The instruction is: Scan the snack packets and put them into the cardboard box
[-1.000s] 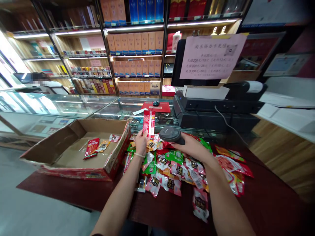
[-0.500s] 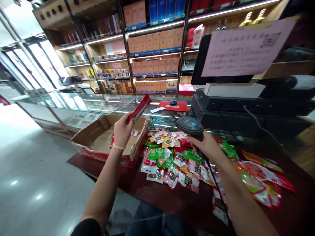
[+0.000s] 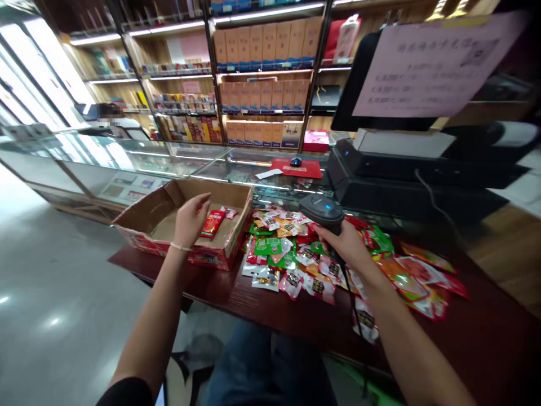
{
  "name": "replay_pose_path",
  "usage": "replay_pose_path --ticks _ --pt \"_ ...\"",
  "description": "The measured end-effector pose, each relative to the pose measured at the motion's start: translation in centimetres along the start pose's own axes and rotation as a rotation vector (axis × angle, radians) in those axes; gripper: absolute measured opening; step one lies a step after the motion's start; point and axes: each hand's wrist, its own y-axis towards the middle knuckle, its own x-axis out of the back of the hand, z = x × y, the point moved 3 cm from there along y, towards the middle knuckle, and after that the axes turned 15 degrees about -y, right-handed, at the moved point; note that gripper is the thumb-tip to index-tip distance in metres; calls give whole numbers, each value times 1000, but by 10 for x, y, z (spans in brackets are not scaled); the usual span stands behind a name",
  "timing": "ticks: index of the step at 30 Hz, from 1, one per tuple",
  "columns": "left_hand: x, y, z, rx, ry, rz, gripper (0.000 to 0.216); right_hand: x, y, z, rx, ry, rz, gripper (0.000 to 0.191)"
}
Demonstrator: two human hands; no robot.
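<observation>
My left hand (image 3: 192, 220) is over the cardboard box (image 3: 146, 246), its fingers apart and nothing seen in them. Just right of it, a red snack packet (image 3: 212, 224) lies on the box floor, with a smaller red-and-white packet (image 3: 229, 212) beside it. A black barcode scanner (image 3: 323, 210) with a blue light is gripped in my right hand (image 3: 344, 242), its head facing left above the snack packets. Below and around it spreads a pile of small snack packets (image 3: 270, 246) in green, pink, orange and white. The scanner's cable hangs down toward me.
Larger red-and-orange bags (image 3: 416, 276) lie on the dark red counter (image 3: 296, 324) at right. Behind stand a black till (image 3: 380, 175) and a monitor with a pink paper sign (image 3: 431, 73). A mouse (image 3: 296, 162) rests on a red mat. Far left, a person (image 3: 120, 121) is behind the glass counter.
My left hand has let go of the red packet, which now lies in the box, and has moved left. My right hand still holds the scanner. The view has tilted downward.
</observation>
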Motion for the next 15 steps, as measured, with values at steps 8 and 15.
replay_pose_path --ticks 8,15 --pt "-56 -41 -98 -214 -204 212 33 43 -72 -32 -184 98 -39 41" --pt "-165 -120 -158 -274 -469 582 29 88 -168 -67 -317 2 -210 38"
